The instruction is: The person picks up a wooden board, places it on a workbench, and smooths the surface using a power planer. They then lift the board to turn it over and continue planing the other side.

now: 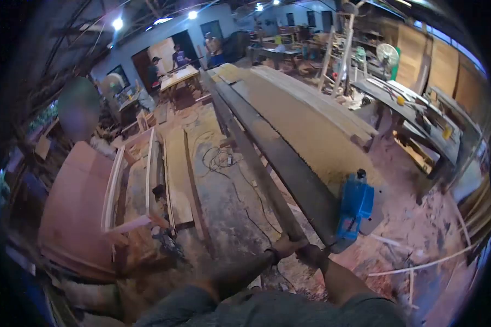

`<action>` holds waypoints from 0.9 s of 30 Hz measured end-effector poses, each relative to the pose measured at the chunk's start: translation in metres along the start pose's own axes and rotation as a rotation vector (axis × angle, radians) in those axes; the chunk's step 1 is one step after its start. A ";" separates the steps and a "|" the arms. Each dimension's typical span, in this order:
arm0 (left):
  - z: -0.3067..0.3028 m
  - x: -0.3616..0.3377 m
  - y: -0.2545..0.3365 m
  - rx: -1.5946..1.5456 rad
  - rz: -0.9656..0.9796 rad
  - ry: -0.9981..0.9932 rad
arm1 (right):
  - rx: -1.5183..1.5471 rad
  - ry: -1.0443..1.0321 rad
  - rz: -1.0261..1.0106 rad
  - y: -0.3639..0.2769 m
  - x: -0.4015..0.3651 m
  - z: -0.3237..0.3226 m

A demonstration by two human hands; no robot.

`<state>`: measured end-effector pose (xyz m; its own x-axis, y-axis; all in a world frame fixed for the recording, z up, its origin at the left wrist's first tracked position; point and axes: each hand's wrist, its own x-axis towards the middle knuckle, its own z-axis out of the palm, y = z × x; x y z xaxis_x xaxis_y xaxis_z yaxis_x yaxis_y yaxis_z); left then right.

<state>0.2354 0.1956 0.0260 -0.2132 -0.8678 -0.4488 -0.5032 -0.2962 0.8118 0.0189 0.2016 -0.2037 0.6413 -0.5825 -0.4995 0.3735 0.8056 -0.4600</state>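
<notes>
A long narrow wooden beam (256, 169) runs away from me toward the back of the workshop. My left hand (286, 246) is closed around its near end, with a dark band at the wrist. My right hand (312, 254) is closed at the same end, just beside the left; its fingers are partly hidden. Directly to the right lies a wide dark plank (294, 171), alongside the beam. A blue power planer (355, 207) rests at the plank's near end, a little beyond my right hand and apart from it.
Sawdust-covered boards (311, 125) lie right of the plank. A pale wooden frame (147, 174) stands left, near a loose board (179, 174). A cable (221, 159) is coiled on the floor. A tool-strewn bench (414, 109) and fan (387, 54) stand right. Several people are at the back.
</notes>
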 end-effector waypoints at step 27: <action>-0.114 0.059 0.106 1.459 0.470 -0.256 | -0.477 0.592 0.013 0.234 -0.082 0.133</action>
<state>0.2654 0.0677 0.1280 -0.6360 -0.6339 -0.4402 -0.6697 0.7368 -0.0934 0.1433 0.4524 -0.1729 0.1268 -0.6426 -0.7556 -0.0480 0.7569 -0.6518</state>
